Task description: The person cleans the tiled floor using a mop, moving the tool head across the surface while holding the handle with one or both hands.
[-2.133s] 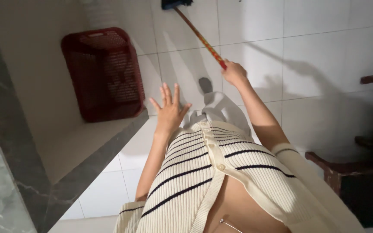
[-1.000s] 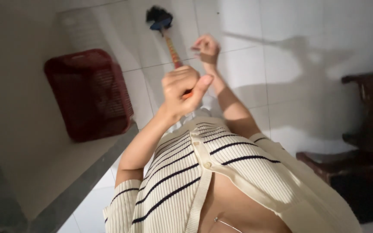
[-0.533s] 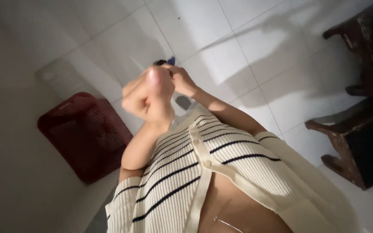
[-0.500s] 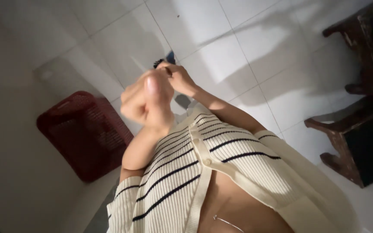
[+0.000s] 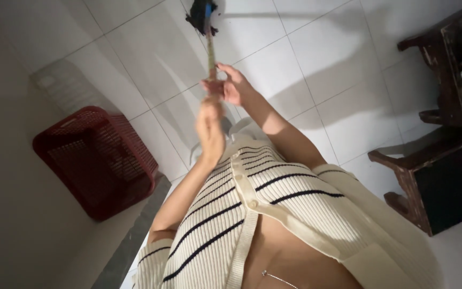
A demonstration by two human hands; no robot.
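- The broom [image 5: 208, 40] stands on the white tiled floor [image 5: 316, 53]; its dark, blue-topped head sits at the far end, and its slim handle runs back toward the person's body.
- The right hand [image 5: 231, 85] is on the handle's near part, fingers loosely curled round it and the thumb spread off to the side.
- The left hand [image 5: 209, 126] sits just below the right one on the same handle, closer to the body; it is blurred, but it looks closed in a fist about the stick.
- The red plastic basket [image 5: 94, 160] lies on the floor to the left of the broom, well apart from its head.
- A pale see-through crate [image 5: 65, 88] rests just beyond the basket.
- The dark wooden furniture [image 5: 439, 107] stands to the right of the broom, well apart.
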